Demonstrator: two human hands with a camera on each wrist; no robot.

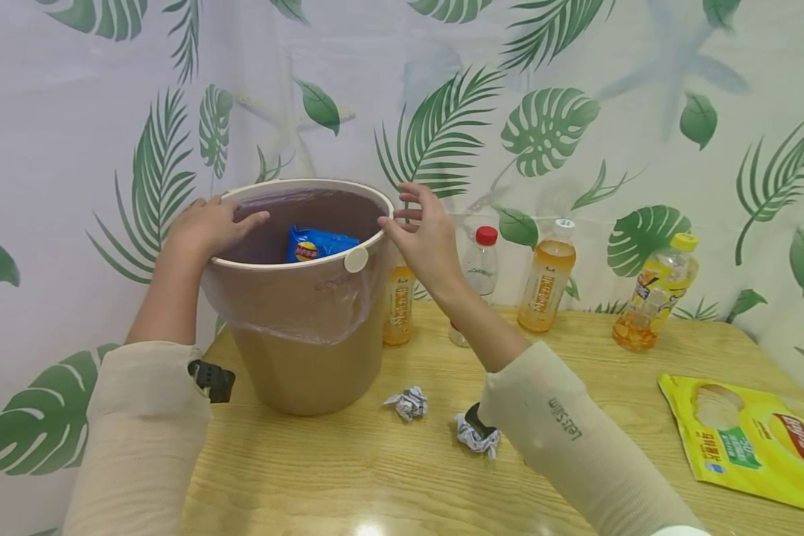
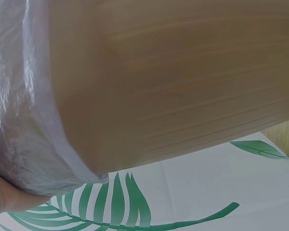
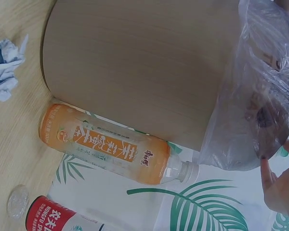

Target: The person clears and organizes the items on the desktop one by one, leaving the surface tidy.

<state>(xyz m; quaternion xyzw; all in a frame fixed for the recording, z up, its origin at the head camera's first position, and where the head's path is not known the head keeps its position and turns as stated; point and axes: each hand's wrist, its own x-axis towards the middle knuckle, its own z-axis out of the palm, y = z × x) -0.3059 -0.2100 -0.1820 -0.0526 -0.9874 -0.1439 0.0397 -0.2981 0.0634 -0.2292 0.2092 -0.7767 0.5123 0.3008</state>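
Note:
A brown trash bin (image 1: 308, 372) with a cream rim stands upright at the back left, lined with a clear plastic bag (image 1: 295, 316) folded over its outside. Inside lies a blue chip bag (image 1: 321, 244), partly hidden by the near wall. My left hand (image 1: 204, 227) grips the rim's left side, thumb over the inside; in the left wrist view only a bit of that hand (image 2: 9, 197) shows beside the liner. On the right side, my right hand (image 1: 425, 234) touches the rim with the thumb, fingers spread apart. The right wrist view shows that hand's fingertip against the liner.
Two crumpled paper balls (image 1: 410, 403) lie before the bin. An orange drink bottle (image 3: 106, 144) stands close beside it, with a red-capped bottle (image 1: 484, 260), another orange bottle (image 1: 547, 283) and a yellow-capped bottle (image 1: 653, 294) further right. A yellow chip bag (image 1: 750, 439) lies at right.

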